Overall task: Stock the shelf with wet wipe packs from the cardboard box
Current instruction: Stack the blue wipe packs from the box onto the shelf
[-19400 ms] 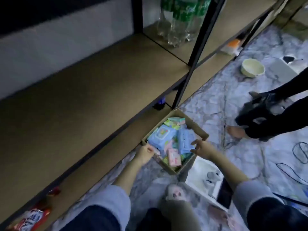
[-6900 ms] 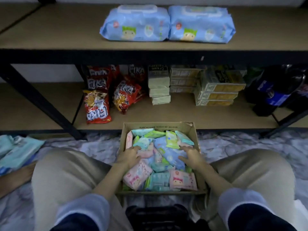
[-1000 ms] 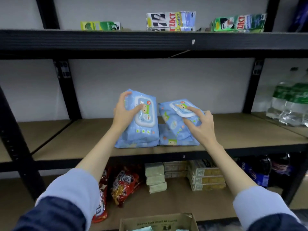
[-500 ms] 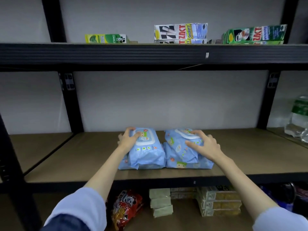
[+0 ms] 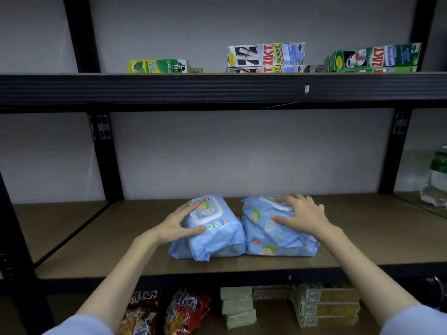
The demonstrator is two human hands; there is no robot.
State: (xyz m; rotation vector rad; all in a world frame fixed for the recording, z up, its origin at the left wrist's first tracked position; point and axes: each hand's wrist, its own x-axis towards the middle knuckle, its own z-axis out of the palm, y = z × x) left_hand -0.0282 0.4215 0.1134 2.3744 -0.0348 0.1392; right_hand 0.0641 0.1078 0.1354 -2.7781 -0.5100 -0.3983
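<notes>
Two stacks of light blue wet wipe packs lie side by side on the brown middle shelf [image 5: 362, 238]. The left top pack [image 5: 212, 228] has a white lid facing up. My left hand [image 5: 180, 221] rests on its left side, fingers spread and nearly straight. The right top pack [image 5: 266, 221] sits on a lower pack [image 5: 278, 249]. My right hand [image 5: 302, 213] presses on its top with fingers spread. The cardboard box is out of view.
Toothpaste boxes [image 5: 266, 56] line the upper shelf [image 5: 217, 88]. Red snack bags [image 5: 183, 310] and stacked pale boxes [image 5: 324, 303] fill the shelf below. Clear bottles [image 5: 437, 180] stand at the right. Black uprights [image 5: 106, 155] frame the bay; brown shelf board shows either side of the packs.
Both hands lowered a pack each onto the two stacks; the fingers have since loosened and now lie flat on top. The camera has come closer to the shelf.
</notes>
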